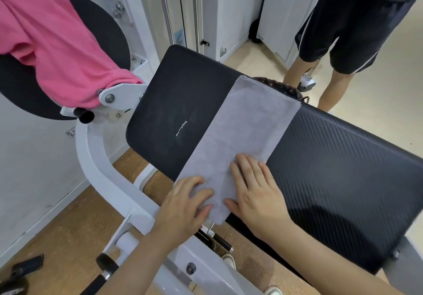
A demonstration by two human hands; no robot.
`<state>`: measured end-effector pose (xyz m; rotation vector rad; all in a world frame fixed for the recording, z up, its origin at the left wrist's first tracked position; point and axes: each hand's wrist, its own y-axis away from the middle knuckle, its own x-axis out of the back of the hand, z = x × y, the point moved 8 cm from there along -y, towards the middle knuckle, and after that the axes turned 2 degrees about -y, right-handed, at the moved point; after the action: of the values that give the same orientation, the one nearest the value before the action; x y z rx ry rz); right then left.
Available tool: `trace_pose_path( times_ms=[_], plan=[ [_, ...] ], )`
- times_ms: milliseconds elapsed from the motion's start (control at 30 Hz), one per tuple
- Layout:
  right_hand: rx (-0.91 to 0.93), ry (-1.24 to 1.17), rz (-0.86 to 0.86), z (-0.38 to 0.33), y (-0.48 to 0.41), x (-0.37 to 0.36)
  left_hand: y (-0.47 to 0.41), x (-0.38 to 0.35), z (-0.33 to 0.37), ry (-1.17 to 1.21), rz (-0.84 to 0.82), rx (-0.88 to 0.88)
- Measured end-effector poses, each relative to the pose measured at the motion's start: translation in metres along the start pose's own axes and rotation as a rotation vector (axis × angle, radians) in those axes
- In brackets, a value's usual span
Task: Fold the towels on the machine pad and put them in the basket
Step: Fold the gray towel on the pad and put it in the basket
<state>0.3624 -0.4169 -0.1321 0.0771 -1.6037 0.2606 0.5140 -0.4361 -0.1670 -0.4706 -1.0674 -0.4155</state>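
A grey towel (240, 129), folded into a long strip, lies across the black machine pad (338, 166) from its far edge to its near edge. My left hand (183, 205) has its fingers curled on the near left corner of the towel. My right hand (256, 187) rests flat with spread fingers on the near right part of the towel. A pink towel (52, 42) is draped over a round black pad (103, 24) at the upper left. Beyond the pad's far edge, part of a dark woven basket rim (286, 87) shows behind the grey towel.
The white machine frame (107, 175) curves under the pad at the left, with a black handle (103, 274) below. A person in black shorts (343, 31) stands at the far right. A dark object (27, 265) lies on the floor at the bottom left.
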Motion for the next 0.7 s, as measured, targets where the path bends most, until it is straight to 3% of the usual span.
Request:
trace_pose_path(
  times_ms=[100, 200, 300, 600, 700],
  plan=[
    [0.11, -0.014, 0.128, -0.021, 0.01, 0.009, -0.006, -0.002, 0.001, -0.047, -0.073, -0.058],
    [0.246, -0.02, 0.117, -0.044, 0.027, -0.007, -0.003, -0.004, -0.006, -0.084, -0.16, -0.107],
    [0.22, 0.02, 0.039, -0.043, 0.036, -0.029, -0.002, -0.004, -0.009, -0.114, -0.165, -0.16],
    [0.146, -0.114, 0.221, -0.043, 0.024, -0.006, -0.014, 0.013, -0.008, 0.015, -0.107, -0.157],
    [0.026, -0.262, 0.167, -0.033, 0.009, 0.009, -0.015, 0.016, -0.004, 0.006, -0.155, -0.123]
  ],
)
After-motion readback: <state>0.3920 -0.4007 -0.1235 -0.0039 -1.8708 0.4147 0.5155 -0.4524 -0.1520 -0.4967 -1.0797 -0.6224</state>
